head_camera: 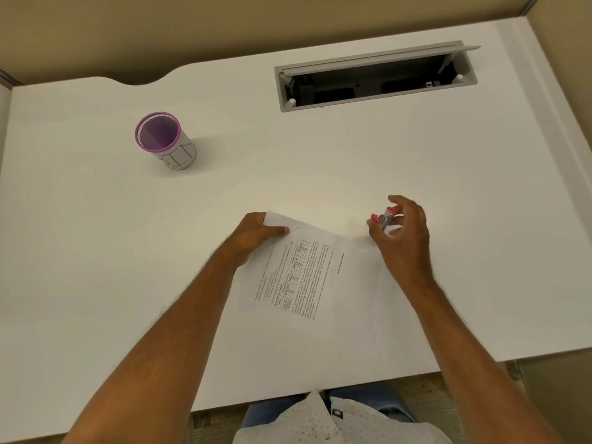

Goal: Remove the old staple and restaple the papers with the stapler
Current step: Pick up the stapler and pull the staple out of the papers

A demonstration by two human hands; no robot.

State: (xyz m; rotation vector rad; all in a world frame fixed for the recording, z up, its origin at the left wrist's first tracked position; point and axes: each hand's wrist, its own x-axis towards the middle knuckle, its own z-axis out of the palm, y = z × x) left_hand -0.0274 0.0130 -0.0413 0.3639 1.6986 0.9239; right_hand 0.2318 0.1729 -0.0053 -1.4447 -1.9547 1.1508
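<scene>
Purple-rimmed mesh pen cup with a white paper label [165, 142], upright in the upper left of the frame, well apart from the work. White desk top [96, 251] otherwise bare there. Just left of centre, left hand [256, 233] closed on the top left corner of the white printed sheets with table and text [307, 283], thumb [278, 231] lying over the page, rest of the sheets flat on the desk through the middle of the frame. Faint short mark [296, 228] just right of the thumb, possibly the old staple, too small to say for sure. Right of centre, right hand [400, 232] curled around a small pink-and-silver metal tool [384, 217], held between fingertips just above the paper's top edge; probably a stapler or staple remover, blurred by motion. Grey open cable tray [374, 76] in the upper right, not involved.

Step in hand, judged from this: corner pinned, tool brought toward it. Next move calls for steady corner hold and careful lining up of the tool's tip with that corner.
</scene>
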